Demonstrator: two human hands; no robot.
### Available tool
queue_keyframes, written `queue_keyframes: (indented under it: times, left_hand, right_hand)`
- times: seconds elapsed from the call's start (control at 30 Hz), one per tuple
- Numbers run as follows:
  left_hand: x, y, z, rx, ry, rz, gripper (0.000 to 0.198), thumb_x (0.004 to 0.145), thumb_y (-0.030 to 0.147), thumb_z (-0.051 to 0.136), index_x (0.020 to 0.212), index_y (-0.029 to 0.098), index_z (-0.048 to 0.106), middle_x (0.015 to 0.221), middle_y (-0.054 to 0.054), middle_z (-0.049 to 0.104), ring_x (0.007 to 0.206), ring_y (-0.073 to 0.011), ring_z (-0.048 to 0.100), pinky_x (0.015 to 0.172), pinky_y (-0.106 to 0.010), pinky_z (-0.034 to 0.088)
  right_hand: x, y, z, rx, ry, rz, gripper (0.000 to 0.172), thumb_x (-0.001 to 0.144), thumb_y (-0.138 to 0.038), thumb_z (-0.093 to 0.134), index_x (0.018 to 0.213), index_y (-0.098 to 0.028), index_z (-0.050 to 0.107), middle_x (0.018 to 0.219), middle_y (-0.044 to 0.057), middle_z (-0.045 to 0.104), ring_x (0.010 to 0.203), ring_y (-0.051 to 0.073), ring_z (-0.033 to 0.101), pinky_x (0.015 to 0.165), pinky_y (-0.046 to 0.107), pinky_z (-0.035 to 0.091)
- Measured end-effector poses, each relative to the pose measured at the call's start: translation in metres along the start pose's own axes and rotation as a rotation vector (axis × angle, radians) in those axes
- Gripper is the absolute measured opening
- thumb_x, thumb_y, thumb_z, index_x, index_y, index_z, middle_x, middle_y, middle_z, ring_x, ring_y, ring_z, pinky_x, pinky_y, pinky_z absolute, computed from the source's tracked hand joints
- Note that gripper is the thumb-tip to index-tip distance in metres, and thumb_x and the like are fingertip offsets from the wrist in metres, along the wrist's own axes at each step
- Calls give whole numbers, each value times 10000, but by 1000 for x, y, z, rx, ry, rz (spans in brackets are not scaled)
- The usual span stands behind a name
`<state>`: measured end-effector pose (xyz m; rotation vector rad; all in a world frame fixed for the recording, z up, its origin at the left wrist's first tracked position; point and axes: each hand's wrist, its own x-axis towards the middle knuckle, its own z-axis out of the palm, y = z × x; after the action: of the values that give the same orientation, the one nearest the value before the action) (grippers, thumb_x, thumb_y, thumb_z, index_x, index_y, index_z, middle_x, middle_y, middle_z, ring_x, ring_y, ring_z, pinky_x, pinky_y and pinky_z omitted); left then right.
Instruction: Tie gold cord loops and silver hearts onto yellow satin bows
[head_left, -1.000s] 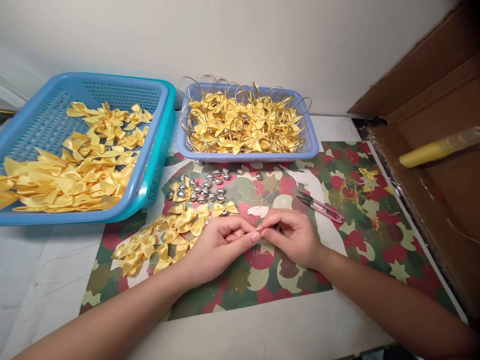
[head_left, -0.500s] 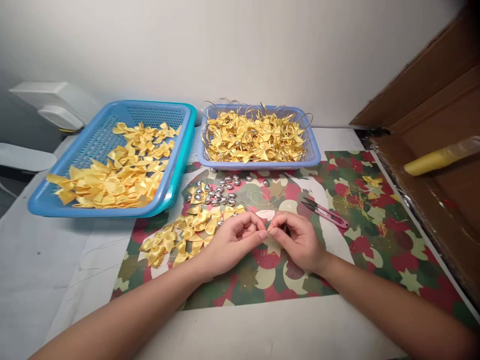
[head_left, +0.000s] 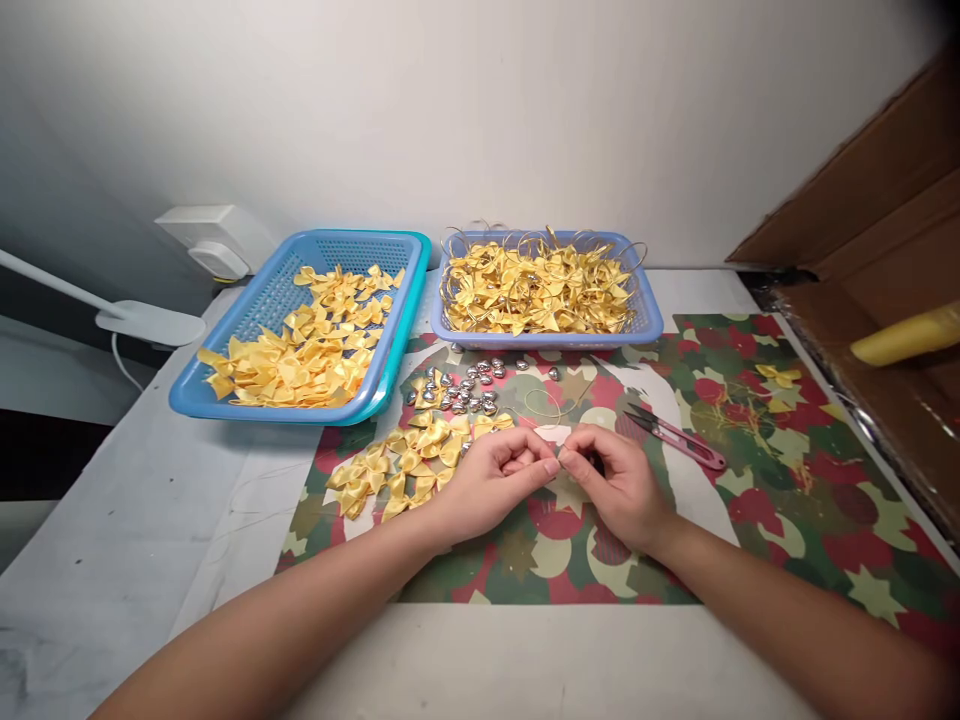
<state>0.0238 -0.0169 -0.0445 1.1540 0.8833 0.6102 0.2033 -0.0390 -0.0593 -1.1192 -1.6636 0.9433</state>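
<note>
Over the patterned sheet, my left hand (head_left: 499, 480) and my right hand (head_left: 619, 485) meet fingertip to fingertip, both pinched closed. A thin gold cord (head_left: 551, 413) loops on the sheet just beyond them, and its end appears to run into the pinch; the fingers hide the rest. Left of my left hand lies a loose pile of yellow satin bows (head_left: 409, 455). Silver heart-shaped beads or bells (head_left: 480, 380) are scattered behind the hands. Thread snips (head_left: 679, 440) with a pink handle lie to the right of my right hand.
A blue basket (head_left: 184, 385) of yellow bows stands at the back left. Another basket (head_left: 540, 340) holds bows with gold cord loops. Thread scraps (head_left: 742, 415) lie on the right of the patterned sheet (head_left: 795, 550). Beyond is a cardboard box (head_left: 847, 350); a white lamp base (head_left: 161, 322) stands left.
The camera view has shifted, so everything sits further right and more of the lamp shows at the left. Both hands keep the same pinch, fingertips together.
</note>
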Motion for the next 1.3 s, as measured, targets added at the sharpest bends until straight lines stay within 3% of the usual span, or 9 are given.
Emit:
queue_keyframes:
  times: [0.3,0.5,0.77,1.03,1.3]
  left_hand:
    - [1,2,1,-15,44,42,331,834,446,651,743,138,568,624,41,438,546,-70,287,509,-218,206]
    - [-1,-1,1,-10,140,70,280,852,404,620,741,152,572,616,32,508,498,-64,325,463,-212,227]
    - [-2,0,4,53,213,82,251,841,361,594,688,164,564,502,73,387,461,-68,280,433,-207,203]
    - [-1,0,9,154,298,92,224,823,310,578,649,171,544,489,68,398,458,-72,306,444,-209,239]
    - [-3,-2,9,155,292,109,217,848,324,583,694,172,587,477,74,369,451,-76,292,439,-209,230]
  right_hand:
    - [1,0,2,59,38,61,179,922,-254,584,761,-183,617,667,-19,601,599,94,513,546,210,395]
    - [3,0,2,70,14,90,202,935,-283,574,772,-183,642,643,-18,590,584,99,508,540,216,390]
    - [5,-4,1,9,-53,45,270,962,-256,499,713,-175,563,623,-25,508,582,93,449,555,219,355]
    - [7,-6,0,-35,-120,10,268,976,-200,412,721,-189,498,644,-28,516,603,100,465,613,238,366]
    - [7,-7,-2,-21,-192,26,206,940,-168,381,745,-207,434,648,-30,482,614,123,448,663,272,375]
